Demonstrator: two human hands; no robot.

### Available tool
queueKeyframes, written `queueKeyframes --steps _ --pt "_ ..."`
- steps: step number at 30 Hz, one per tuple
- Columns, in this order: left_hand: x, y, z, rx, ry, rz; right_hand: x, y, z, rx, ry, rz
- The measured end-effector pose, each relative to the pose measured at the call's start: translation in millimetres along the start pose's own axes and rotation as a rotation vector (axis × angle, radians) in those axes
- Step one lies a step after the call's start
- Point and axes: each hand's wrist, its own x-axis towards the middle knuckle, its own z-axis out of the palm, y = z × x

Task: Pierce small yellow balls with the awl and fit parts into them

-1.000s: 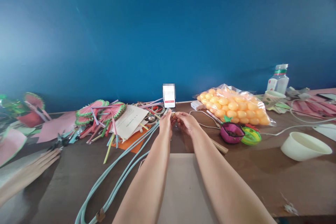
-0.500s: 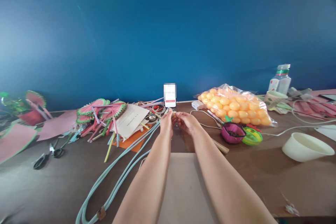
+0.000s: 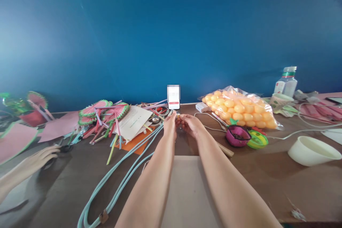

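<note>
My left hand (image 3: 170,125) and my right hand (image 3: 190,124) meet at the middle of the brown table (image 3: 267,178), fingertips pinched together on a small golden object (image 3: 177,116) too tiny to name. Both forearms reach out over a beige board (image 3: 187,192) lying at the near edge. A phone (image 3: 173,97) stands upright just behind my hands against the blue wall.
Light blue tubes (image 3: 120,181) run from near left toward my hands. Pink-green paper fans (image 3: 103,111), straws and paper lie left. Another person's hand (image 3: 32,160) reaches over scissors at far left. A bag of orange balls (image 3: 240,108), magenta cup (image 3: 237,135), white bowl (image 3: 312,150) and bottle (image 3: 285,82) stand right.
My hands stay pinched on the small object in the same spot. The other person's hand, gone half a second ago, has come back in at the left and covers the scissors.
</note>
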Motion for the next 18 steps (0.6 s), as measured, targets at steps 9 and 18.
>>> queueKeyframes --steps 9,18 --pt "1.4 -1.0 -0.2 0.010 0.000 0.024 -4.0 -3.3 4.5 -0.010 0.021 0.006" --pt "2.3 -2.4 -1.3 0.034 0.003 0.027 -2.2 -1.6 3.2 -0.013 0.013 -0.017"
